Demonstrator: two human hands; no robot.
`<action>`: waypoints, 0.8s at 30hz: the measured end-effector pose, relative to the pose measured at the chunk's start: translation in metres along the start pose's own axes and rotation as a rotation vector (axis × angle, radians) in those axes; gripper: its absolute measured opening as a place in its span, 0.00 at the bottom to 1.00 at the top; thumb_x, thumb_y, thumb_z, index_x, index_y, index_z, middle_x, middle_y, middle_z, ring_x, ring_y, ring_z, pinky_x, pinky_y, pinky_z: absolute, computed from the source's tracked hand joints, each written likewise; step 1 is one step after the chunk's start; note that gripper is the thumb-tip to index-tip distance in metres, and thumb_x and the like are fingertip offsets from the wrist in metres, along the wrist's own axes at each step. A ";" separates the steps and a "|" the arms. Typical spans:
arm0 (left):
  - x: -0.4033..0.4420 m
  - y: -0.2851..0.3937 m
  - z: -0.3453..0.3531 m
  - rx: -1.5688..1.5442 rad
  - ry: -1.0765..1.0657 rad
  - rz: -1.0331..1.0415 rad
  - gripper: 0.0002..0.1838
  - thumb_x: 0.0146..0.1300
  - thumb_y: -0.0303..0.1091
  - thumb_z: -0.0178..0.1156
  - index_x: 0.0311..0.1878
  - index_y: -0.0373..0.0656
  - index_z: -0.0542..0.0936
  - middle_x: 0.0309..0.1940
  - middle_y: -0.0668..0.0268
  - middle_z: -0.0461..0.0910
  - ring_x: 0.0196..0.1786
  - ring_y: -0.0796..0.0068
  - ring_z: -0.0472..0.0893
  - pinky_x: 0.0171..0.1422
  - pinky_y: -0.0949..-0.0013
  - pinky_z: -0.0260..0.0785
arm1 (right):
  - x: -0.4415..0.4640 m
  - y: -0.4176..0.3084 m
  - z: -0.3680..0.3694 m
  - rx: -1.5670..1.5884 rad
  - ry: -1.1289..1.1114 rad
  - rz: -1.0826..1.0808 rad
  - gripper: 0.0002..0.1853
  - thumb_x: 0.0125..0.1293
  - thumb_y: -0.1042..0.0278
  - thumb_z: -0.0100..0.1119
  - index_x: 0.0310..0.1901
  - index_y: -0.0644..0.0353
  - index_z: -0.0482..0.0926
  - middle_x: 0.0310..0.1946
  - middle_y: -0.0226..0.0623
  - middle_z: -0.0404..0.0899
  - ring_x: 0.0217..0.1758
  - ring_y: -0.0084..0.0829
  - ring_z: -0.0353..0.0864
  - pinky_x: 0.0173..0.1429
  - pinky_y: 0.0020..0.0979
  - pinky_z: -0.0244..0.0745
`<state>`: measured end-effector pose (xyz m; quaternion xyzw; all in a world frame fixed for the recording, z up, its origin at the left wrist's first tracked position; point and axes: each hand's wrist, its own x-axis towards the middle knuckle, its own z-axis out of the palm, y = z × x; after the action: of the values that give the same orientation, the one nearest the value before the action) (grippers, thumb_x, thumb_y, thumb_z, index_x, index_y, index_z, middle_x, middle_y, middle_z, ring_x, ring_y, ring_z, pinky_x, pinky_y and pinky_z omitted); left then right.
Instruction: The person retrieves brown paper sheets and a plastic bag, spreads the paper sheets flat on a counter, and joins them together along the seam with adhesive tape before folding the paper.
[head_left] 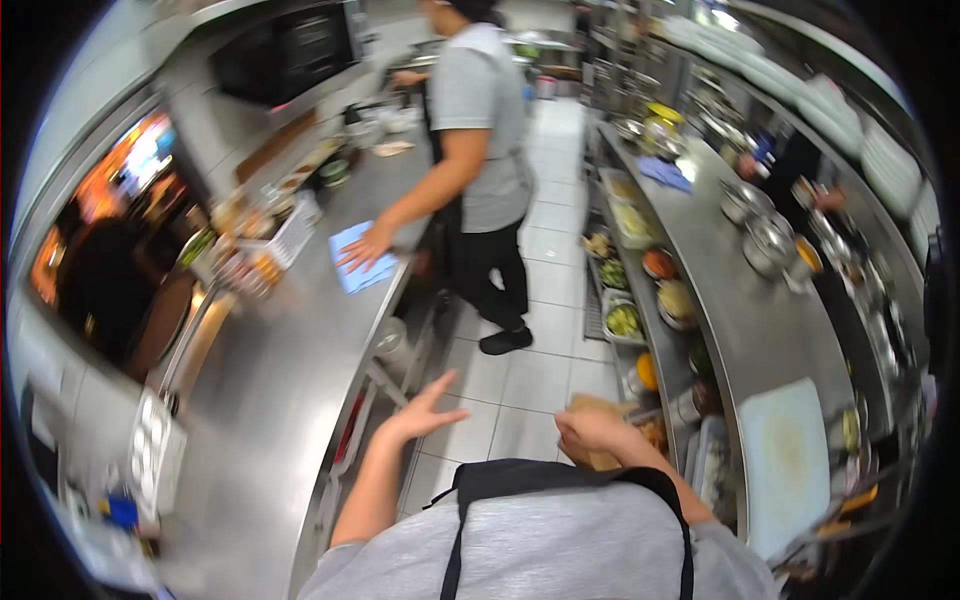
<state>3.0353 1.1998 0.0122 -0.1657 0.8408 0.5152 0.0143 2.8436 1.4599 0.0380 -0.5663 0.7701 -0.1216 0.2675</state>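
My left hand (425, 412) is held out over the tiled aisle, empty, with its thumb and fingers spread. It is near the edge of the left steel counter (270, 400). My right hand (597, 430) is closed, its fingers curled together in front of my apron (540, 472). Right behind it shows a flat tan piece (600, 404), perhaps card or board. Whether the fingers grip this piece, I cannot tell. The shelves under the right steel counter (700, 260) are close to that hand.
In the aisle stands a co-worker (480, 140), one hand pressing a blue cloth (360, 258) on the left counter. A white cutting board (785, 465), metal pots (768, 243) and another blue cloth (664, 173) lie on the right counter. Food containers (624, 320) fill shelves below. A white basket (292, 232) stands left.
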 end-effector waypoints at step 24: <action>0.424 0.188 0.107 -0.280 -0.043 0.341 0.49 0.47 0.43 0.70 0.67 0.41 0.51 0.52 0.56 0.66 0.56 0.65 0.67 0.60 0.66 0.61 | 0.148 0.286 -0.274 0.100 0.410 -0.218 0.05 0.58 0.70 0.52 0.33 0.60 0.68 0.28 0.46 0.75 0.34 0.48 0.75 0.36 0.41 0.68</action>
<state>2.5636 1.2585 0.0414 -0.0103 0.7765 0.6252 -0.0781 2.4306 1.3832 0.0838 -0.5957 0.7355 -0.3002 0.1187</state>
